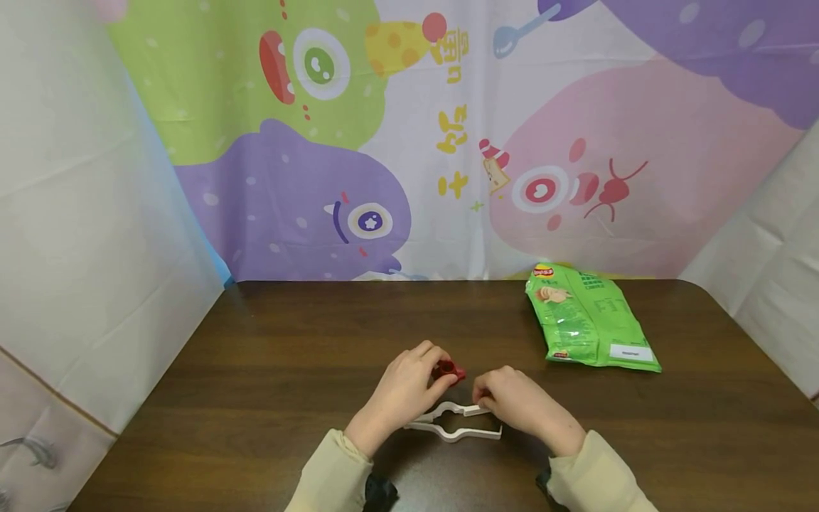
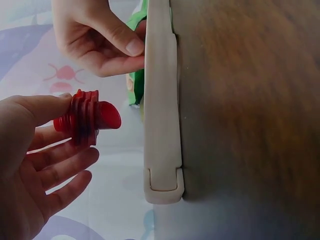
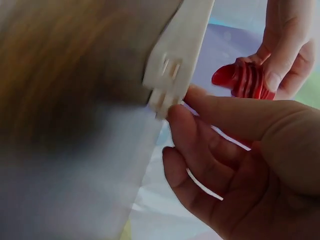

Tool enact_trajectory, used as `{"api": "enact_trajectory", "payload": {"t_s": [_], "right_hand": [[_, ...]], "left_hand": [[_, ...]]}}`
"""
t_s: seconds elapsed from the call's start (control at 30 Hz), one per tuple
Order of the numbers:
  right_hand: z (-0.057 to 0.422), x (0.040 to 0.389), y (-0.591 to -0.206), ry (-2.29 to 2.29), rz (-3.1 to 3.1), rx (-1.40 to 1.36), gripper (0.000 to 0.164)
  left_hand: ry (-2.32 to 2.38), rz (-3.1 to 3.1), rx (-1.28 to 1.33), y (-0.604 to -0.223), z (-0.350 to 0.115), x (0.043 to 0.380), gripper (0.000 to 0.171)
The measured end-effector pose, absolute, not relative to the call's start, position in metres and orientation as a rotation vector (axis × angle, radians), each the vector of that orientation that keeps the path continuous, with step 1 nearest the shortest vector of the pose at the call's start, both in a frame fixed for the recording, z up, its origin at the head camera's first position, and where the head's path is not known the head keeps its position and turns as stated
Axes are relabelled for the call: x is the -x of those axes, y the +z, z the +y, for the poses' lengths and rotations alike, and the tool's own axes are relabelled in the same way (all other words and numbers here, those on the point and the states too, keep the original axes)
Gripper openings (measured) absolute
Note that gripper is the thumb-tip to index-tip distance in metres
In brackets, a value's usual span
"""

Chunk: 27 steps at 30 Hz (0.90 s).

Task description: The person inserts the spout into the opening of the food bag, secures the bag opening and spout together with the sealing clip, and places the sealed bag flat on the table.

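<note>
A small red spout (image 1: 451, 370) with a ribbed body and a slanted open mouth is pinched between the thumb and fingers of my left hand (image 1: 404, 380). In the left wrist view the spout (image 2: 87, 117) is held beside a long white bag clip (image 2: 162, 100), apart from it. The clip (image 1: 470, 433) is hinged at its left end and spread a little, with a rounded bulge midway along each arm. My right hand (image 1: 521, 402) pinches the free end of its far arm between thumb and index finger, as the right wrist view shows at the clip's tip (image 3: 162, 102).
A green snack bag (image 1: 595, 320) lies at the back right of the dark wooden table (image 1: 307, 327). Behind the table hangs a curtain (image 1: 448, 235) with cartoon monsters, and pale cloth walls (image 1: 115, 178) stand at both sides.
</note>
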State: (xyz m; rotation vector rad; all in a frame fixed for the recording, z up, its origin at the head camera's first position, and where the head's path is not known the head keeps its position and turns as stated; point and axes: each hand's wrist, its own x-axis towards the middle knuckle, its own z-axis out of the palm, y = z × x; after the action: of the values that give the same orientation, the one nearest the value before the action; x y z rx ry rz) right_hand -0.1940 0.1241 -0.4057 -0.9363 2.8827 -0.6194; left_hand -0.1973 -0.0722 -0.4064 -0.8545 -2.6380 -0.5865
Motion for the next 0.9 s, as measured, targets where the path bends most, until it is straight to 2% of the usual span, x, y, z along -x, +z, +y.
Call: {"api": "enact_trajectory", "payload": {"t_s": [0.3, 0.9], "right_hand": [[0.139, 0.197, -0.398, -0.648, 2.946, 0.841, 0.005], [0.195, 0.204, -0.385, -0.657, 3.126, 0.558, 0.013]], "left_hand": [[-0.584, -2.635, 0.858, -0.405, -0.072, 0.197, 0.017], [-0.675, -2.642, 0.781, -0.403, -0.071, 0.202, 0.016]]}}
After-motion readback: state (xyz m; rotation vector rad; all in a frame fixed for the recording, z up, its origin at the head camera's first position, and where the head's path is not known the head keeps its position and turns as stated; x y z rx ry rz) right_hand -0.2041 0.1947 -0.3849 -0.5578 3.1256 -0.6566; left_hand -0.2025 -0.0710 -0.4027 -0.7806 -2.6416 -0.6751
